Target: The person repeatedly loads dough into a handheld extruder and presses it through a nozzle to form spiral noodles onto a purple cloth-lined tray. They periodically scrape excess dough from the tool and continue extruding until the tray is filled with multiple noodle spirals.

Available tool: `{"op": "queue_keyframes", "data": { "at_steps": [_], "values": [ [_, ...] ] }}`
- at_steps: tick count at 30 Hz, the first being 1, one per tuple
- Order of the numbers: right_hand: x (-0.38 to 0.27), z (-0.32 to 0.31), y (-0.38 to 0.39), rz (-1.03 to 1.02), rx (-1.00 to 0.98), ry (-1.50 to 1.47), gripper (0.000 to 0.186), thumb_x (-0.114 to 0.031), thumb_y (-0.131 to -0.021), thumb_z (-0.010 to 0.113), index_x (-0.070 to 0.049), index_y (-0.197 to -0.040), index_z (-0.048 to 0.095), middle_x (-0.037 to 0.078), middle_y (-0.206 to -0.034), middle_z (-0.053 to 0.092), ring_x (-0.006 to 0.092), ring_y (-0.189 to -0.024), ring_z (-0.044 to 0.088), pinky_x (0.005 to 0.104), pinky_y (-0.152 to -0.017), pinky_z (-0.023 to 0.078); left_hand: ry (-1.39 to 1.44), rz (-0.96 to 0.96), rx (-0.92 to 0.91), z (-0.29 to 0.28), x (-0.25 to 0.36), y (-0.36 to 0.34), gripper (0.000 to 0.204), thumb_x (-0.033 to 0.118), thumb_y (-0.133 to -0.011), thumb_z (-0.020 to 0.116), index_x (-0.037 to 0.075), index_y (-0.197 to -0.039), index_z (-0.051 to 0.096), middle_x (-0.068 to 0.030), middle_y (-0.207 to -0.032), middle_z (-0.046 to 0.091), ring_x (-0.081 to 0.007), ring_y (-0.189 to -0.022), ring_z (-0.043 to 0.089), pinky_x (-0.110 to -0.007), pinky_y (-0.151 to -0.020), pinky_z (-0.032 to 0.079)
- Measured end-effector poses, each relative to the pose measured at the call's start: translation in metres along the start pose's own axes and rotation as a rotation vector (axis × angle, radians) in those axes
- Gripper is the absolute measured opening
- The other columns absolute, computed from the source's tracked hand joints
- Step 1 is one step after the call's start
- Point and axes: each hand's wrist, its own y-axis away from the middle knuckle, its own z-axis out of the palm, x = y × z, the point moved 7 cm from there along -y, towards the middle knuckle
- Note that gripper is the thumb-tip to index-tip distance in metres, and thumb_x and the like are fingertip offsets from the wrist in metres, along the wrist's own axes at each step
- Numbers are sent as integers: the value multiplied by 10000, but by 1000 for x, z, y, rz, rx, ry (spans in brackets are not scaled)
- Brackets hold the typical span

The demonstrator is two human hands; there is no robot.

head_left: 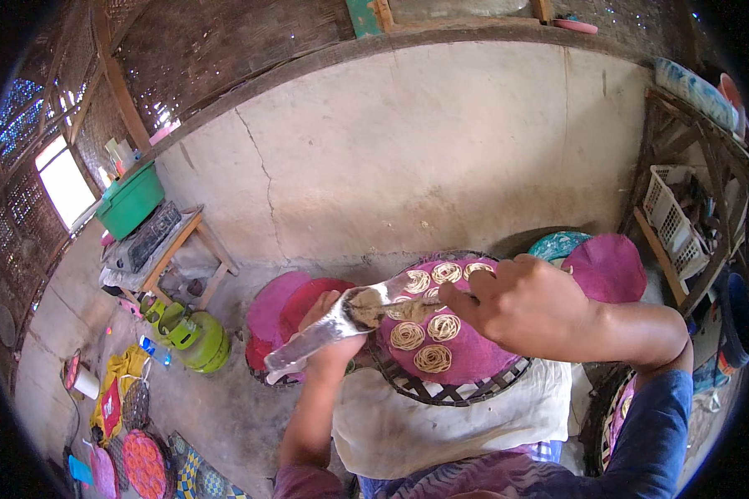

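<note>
My left hand (334, 343) is closed round a silvery metal dough press (304, 343) with a round open chamber and a long handle pointing to the lower left. Brownish dough (363, 306) sits in the chamber. My right hand (533, 303), its fingers curled, grips a brownish stick-like piece (414, 308) that reaches to the chamber; whether it is dough or a tool I cannot tell. Below both hands, a round woven tray (456, 397) lined with a magenta sheet (484, 358) carries several coiled noodle nests (432, 359). My right hand hides part of the tray.
A pale cloth (458, 426) lies over my lap. Pink and red round sheets (276, 303) are at the left, another magenta disc (605, 268) at the right. Farther left stand green gas cylinders (201, 343) and a small table with a green basin (133, 201). A wooden rack (682, 121) stands right.
</note>
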Motion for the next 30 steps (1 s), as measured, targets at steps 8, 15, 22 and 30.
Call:
{"op": "queue_keyframes", "data": {
  "at_steps": [8, 15, 22, 30],
  "values": [
    [-38, 29, -13, -34, -61, -165, 341, -165, -794, 580, -5, -1089, 640, 53, -710, 625, 164, -603, 636, 302, -490, 472, 31, 160, 50, -15, 37, 8, 321, 324, -646, 764, 122, -841, 608, -85, -773, 556, -326, -675, 580, -422, -575, 491],
    [7, 37, 27, 436, 83, -453, 517, -54, -757, 592, -127, -1269, 603, 86, -796, 671, 225, -635, 662, 362, -472, 492, 234, -300, 173, -11, -29, 13, 308, 156, -754, 762, 53, -1032, 675, -89, -1003, 707, -262, -930, 671, -361, -836, 513],
    [-85, 126, 11, 626, 122, -1181, 686, 37, -789, 566, -123, -1437, 406, 293, -1053, 593, 418, -839, 658, 509, -742, 521, 273, -128, 374, -11, -10, 3, 371, 198, -689, 785, 29, -989, 646, -147, -925, 661, -346, -808, 637, -417, -745, 512],
    [-66, 153, 36, 747, 54, -1404, 534, 54, -823, 555, -34, -1348, 518, 295, -842, 636, 337, -676, 666, 409, -658, 511, -151, -142, 311, -3, -22, 12, 310, 218, -738, 726, 106, -1026, 715, -54, -1026, 717, -276, -975, 642, -396, -946, 461]
  ]
}}
